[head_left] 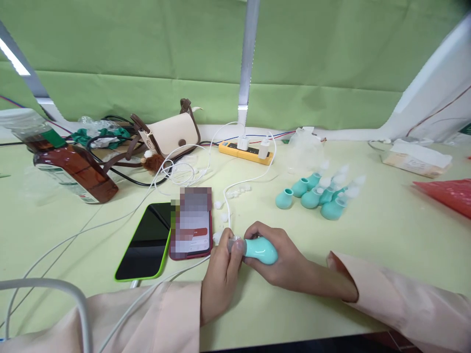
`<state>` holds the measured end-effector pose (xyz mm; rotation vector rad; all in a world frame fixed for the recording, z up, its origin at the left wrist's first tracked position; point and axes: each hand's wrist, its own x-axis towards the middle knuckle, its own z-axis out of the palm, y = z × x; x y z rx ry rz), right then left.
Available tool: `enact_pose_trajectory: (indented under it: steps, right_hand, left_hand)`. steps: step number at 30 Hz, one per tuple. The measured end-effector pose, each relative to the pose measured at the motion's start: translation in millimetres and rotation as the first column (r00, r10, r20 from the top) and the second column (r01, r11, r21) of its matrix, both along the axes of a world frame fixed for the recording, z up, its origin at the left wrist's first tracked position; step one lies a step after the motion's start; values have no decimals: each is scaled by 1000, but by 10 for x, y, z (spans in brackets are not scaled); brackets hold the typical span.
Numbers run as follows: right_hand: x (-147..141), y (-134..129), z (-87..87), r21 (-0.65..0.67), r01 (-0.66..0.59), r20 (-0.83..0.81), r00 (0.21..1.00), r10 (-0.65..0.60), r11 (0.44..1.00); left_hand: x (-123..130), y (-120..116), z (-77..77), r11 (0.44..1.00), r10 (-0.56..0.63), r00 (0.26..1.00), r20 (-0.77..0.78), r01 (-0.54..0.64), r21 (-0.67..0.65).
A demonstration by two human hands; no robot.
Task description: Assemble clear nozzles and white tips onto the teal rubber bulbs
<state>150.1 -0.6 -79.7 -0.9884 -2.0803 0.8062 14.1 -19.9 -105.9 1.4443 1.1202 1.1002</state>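
Free room over tabletop [362, 238] between right sleeve [397, 299] and teal bulbs [311, 198]; phones [145, 240], then amber bottle [83, 176], as obstacles leftward.

Your left hand [222, 274] and right hand [289, 255] make two, and between them you have one bulb [263, 250] and one clear tip [235, 243]. Beyond your right hand you can count at least six more bulbs [284, 199], perhaps seven, since they overlap; the pale tips [352, 190] among them are too blurred to number. Just beyond your left hand sit at least three small pale pieces [223, 217]. To its left you have two phones [145, 240], and farther left one bottle [79, 169]. Beyond both hands are one purse [171, 131] and one power strip [230, 149] with two chargers [263, 149]. Far to the right of your right hand, you have one red packet [447, 193].
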Motion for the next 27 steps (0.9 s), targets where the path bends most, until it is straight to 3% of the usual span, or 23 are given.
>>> enact_pose_trajectory:
  steps: [6,9,13,16,19,22,25,27]
  right_hand:
    - [20,37,29,-156,-25,-45,999,18,987]
    - [36,49,39,-127,2,-65,998,-10,992]
    - [34,19,23,-62,68,-116,990,-75,996]
    - [20,-23,-28,70,60,-136,989,-50,996]
    - [8,-44,-105,239,-31,-119,991,61,971]
    - [28,-16,-164,302,-137,-69,984,165,943]
    - [84,67,-153,310,-242,-93,955,283,920]
    - [108,144,-96,306,-203,-202,941,272,930]
  left_hand:
    - [4,21,29,999,5,996,88,0,-50]
    - [-5,9,81,994,-25,973,230,49,-101]
    - [-24,-21,139,984,-145,930,337,172,-51]
    - [-23,-26,119,989,-126,952,277,141,-34]
    - [-18,-23,61,997,-70,986,153,72,-11]
    - [-36,-25,42,998,-23,998,58,19,65]
    - [-70,-34,90,968,1,1000,-17,3,251]
    - [-84,-47,127,903,-71,994,-83,99,418]
